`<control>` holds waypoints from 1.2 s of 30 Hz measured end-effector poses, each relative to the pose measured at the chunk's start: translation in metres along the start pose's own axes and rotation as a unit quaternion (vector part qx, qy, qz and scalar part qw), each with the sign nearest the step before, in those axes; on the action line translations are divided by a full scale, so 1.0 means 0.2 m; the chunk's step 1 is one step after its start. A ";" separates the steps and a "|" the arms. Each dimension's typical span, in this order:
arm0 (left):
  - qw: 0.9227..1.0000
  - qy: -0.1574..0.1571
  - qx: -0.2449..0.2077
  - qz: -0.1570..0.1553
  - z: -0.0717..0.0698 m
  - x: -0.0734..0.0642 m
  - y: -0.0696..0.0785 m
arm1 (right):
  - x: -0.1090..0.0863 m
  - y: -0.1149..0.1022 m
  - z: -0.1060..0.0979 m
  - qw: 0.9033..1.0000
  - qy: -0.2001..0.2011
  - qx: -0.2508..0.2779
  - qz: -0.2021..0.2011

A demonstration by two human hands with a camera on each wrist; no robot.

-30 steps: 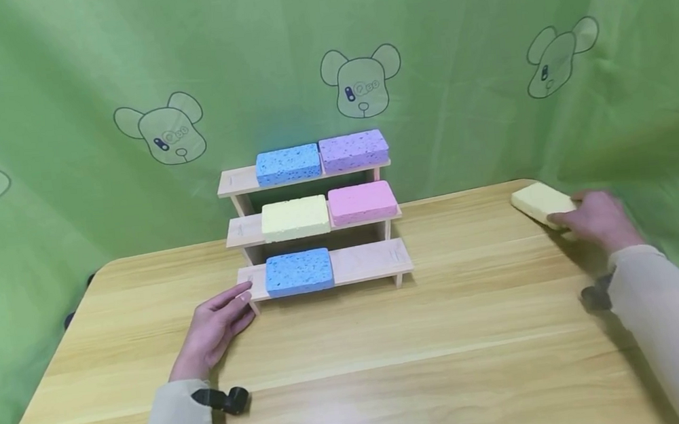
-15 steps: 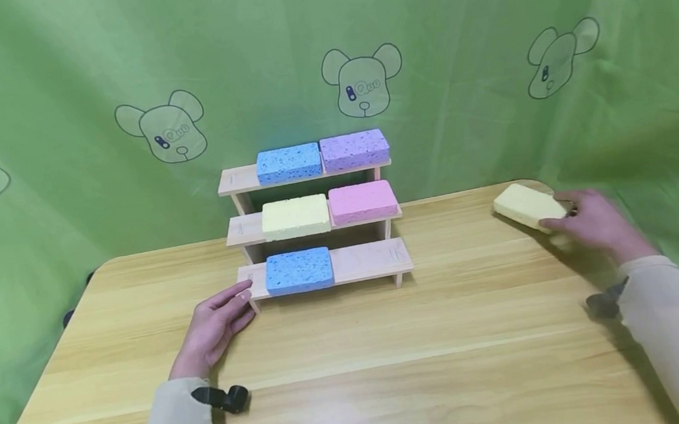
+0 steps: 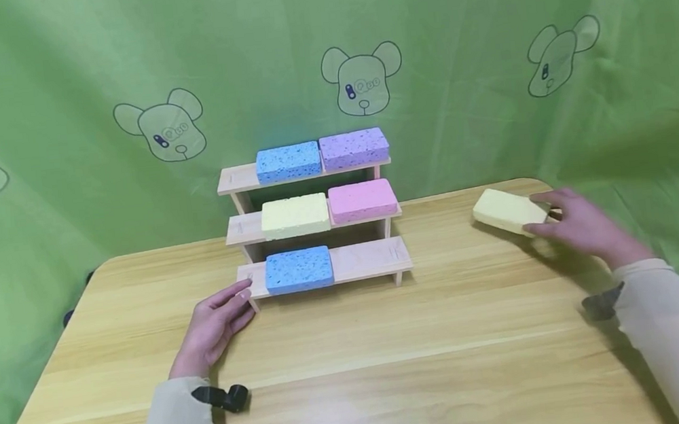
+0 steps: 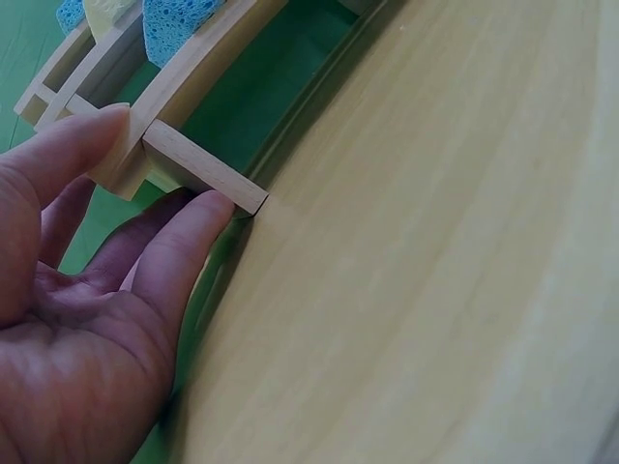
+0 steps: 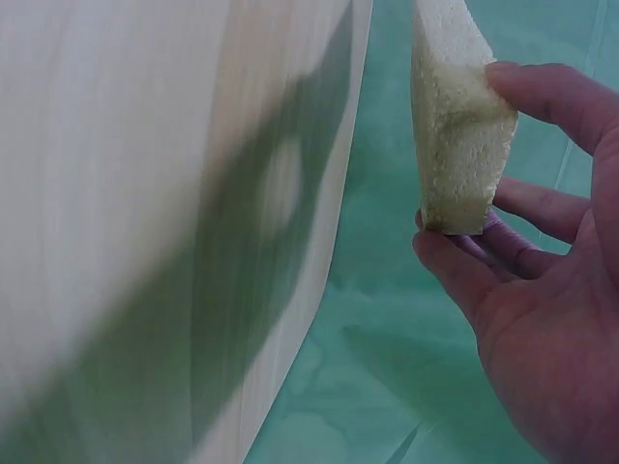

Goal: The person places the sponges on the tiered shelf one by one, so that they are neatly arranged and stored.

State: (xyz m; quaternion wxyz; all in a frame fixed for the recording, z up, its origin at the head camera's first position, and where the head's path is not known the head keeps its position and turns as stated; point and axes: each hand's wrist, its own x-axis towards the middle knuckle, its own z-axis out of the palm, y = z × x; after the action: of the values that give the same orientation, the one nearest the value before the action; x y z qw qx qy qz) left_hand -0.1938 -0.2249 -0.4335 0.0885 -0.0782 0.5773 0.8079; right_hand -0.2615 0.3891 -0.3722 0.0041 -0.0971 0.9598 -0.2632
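My right hand [image 3: 580, 224] pinches one end of a pale yellow sponge [image 3: 508, 211] above the table's back right part. In the right wrist view the thumb and fingers press the sponge [image 5: 462, 145] from opposite sides. My left hand [image 3: 218, 326] holds the left end of a three-tier wooden shelf [image 3: 371, 261]. In the left wrist view, its thumb lies on the lowest board and its fingers [image 4: 179, 246] touch the leg. On that board sits a blue sponge [image 3: 299, 270]. A yellow sponge [image 3: 295, 216] and a pink sponge [image 3: 363, 201] fill the middle tier's centre and right.
The top tier bears another blue sponge [image 3: 288, 162] and a purple sponge [image 3: 354, 149]. Behind the wooden table [image 3: 390, 357] hangs a green curtain [image 3: 251, 57] with bear-head drawings, which also runs along the right side.
My right hand has lifted the yellow sponge from the table's back right corner and carried it left, toward the shelf. The left hand stays at the shelf's end.
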 end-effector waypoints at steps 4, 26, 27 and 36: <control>1.000 0.002 -0.002 0.000 0.00 0.00 0.00 | 0.00 -0.03 0.01 1.000 0.004 0.009 -0.019; 1.000 0.000 0.001 -0.002 0.01 0.00 -0.01 | -0.07 -0.20 0.05 0.993 -0.010 0.076 -0.086; 1.000 0.001 0.001 -0.002 0.01 0.00 -0.01 | -0.07 -0.20 0.06 0.993 -0.010 0.077 -0.086; 1.000 0.004 0.001 0.001 0.01 0.00 -0.01 | -0.06 -0.22 0.08 0.991 -0.009 0.111 -0.074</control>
State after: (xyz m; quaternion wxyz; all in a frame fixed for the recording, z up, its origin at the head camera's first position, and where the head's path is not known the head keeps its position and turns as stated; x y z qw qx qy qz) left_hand -0.1938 -0.2222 -0.4345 0.0858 -0.0807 0.5782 0.8073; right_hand -0.2401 0.3468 -0.3647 0.0037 -0.1691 0.9146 -0.3672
